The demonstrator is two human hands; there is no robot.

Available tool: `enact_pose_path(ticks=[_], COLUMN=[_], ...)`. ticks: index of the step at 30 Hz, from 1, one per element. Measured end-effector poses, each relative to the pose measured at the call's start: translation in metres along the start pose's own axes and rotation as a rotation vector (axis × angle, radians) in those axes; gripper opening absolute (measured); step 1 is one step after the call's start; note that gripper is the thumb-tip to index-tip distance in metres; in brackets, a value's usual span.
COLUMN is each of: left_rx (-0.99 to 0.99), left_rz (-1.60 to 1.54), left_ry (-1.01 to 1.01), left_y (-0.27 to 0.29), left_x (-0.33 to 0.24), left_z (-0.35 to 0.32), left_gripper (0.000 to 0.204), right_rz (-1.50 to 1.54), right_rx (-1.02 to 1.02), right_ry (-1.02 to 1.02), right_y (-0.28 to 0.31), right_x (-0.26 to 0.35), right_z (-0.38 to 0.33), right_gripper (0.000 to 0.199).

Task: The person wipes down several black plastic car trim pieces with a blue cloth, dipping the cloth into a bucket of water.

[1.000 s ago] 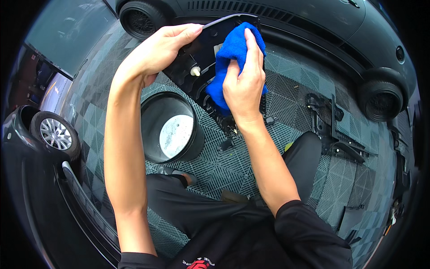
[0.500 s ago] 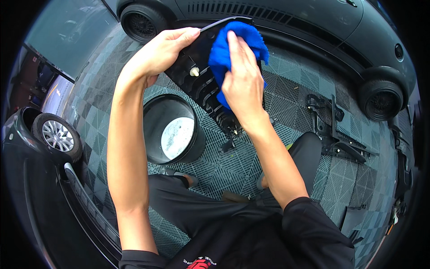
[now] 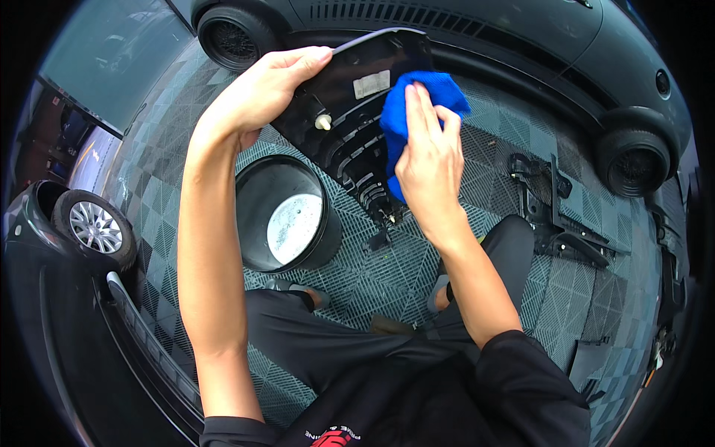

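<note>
My left hand (image 3: 272, 86) grips the upper left edge of a black plastic car trim panel (image 3: 357, 127), thumb on its near face. The panel is held up at a slant; it has ribs, a white clip (image 3: 322, 121) and a pale label (image 3: 372, 84). My right hand (image 3: 432, 153) presses a blue cloth (image 3: 439, 93) against the panel's right side, fingers close together over it. The cloth hides part of that edge. A black bucket (image 3: 331, 223) of foamy water stands below the panel, beside my left forearm.
A dark car (image 3: 484, 37) stands across the far side, and a black car (image 3: 45, 313) at the left. On the grey tiled floor (image 3: 365, 283), removed black plastic parts (image 3: 555, 216) lie to the right, with a flat dark piece (image 3: 588, 361) nearer.
My right hand and the blue cloth have slid right and toward me across the panel, uncovering the pale label and upper right corner. My left hand stays nearly still on the edge.
</note>
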State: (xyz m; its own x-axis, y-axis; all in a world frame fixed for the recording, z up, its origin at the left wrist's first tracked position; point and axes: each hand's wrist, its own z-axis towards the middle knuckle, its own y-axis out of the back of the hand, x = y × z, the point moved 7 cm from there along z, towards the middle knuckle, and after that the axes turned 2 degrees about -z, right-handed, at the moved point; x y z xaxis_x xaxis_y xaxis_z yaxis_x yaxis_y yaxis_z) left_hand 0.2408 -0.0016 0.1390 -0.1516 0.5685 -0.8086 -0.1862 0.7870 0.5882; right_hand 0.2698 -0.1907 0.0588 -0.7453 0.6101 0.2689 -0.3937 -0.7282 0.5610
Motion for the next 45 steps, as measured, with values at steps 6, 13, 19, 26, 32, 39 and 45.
enact_pose_path(ticks=[6, 13, 19, 26, 32, 39, 45], left_rx=[-0.017, -0.052, 0.021, -0.001, -0.007, 0.011, 0.033], left_rz=[0.041, 0.015, -0.114, -0.095, -0.050, -0.036, -0.099], left_ry=[-0.076, -0.069, -0.049, -0.036, -0.121, 0.013, 0.006], left_y=[-0.002, 0.002, -0.007, -0.008, 0.000, -0.002, -0.001], left_x=[0.002, 0.007, -0.002, -0.005, 0.006, 0.006, 0.010], left_z=[0.002, 0.003, -0.005, -0.007, 0.003, 0.002, 0.008], left_gripper=[0.047, 0.047, 0.048, 0.055, 0.047, 0.048, 0.046], right_rz=[0.107, 0.025, 0.054, 0.531, 0.939, 0.951, 0.996], right_rx=[0.005, 0.096, 0.037, -0.005, -0.092, -0.095, -0.103], right_ry=[0.065, 0.068, -0.020, -0.083, -0.092, -0.198, -0.445], right_y=[0.011, 0.029, 0.040, 0.032, 0.011, -0.009, -0.027], right_x=[0.001, -0.005, -0.037, -0.025, -0.001, -0.014, -0.010], right_z=[0.017, 0.007, -0.002, 0.005, 0.030, 0.043, 0.011], right_gripper=[0.057, 0.055, 0.053, 0.064, 0.063, 0.059, 0.067])
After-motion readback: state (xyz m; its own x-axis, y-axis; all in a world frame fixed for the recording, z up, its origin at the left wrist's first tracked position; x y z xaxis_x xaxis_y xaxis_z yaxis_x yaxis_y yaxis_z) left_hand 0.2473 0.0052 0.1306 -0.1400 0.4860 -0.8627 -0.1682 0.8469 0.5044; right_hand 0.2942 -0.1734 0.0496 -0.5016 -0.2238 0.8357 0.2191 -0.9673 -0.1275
